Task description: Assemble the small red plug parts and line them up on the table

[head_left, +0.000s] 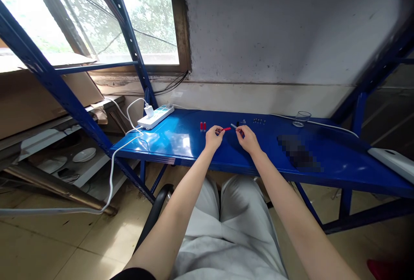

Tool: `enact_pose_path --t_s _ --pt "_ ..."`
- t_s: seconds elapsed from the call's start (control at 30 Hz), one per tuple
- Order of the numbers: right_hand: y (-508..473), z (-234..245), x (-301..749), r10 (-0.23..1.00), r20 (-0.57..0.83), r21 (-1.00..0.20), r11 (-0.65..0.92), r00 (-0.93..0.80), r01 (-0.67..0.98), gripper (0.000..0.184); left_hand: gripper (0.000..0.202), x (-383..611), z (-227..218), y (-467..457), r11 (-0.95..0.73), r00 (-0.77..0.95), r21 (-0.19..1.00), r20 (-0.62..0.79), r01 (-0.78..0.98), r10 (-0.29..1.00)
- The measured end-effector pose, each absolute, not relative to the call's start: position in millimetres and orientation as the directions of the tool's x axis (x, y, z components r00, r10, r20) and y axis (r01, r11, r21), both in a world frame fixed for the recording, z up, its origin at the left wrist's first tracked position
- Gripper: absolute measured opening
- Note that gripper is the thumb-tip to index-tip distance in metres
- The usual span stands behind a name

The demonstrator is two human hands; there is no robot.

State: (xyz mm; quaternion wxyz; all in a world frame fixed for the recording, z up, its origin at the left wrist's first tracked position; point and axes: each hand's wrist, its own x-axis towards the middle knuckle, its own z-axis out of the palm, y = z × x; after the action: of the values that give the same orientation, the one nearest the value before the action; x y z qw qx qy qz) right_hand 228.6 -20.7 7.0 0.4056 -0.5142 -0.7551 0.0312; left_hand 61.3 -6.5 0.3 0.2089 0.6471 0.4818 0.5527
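Note:
Both my hands are over the blue metal table (181, 140), close together. My left hand (214, 137) pinches a small red piece (227, 129) that points right. My right hand (248, 139) is closed on a thin dark pen-like tool (234, 126) whose tip faces the red piece, a small gap between them. Two small red parts (202, 126) stand upright just left of my left hand. A row of tiny dark pieces (259, 121) lies behind my right hand.
A white power strip (155, 116) with a plugged charger and white cable sits at the table's left rear. A clear glass (302, 119) stands at the back right. A blurred dark patch (299, 154) lies right of my hands. Blue rack posts flank the table; a chair arm (155, 211) is below.

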Motion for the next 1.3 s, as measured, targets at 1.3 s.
enact_pose_path --t_s 1.3 --pt "-11 -3 227 0.859 0.469 -0.557 0.468 -0.206 0.686 0.019 0.020 58 1 -2 -0.438 -0.037 0.888 0.447 0.142 0.894"
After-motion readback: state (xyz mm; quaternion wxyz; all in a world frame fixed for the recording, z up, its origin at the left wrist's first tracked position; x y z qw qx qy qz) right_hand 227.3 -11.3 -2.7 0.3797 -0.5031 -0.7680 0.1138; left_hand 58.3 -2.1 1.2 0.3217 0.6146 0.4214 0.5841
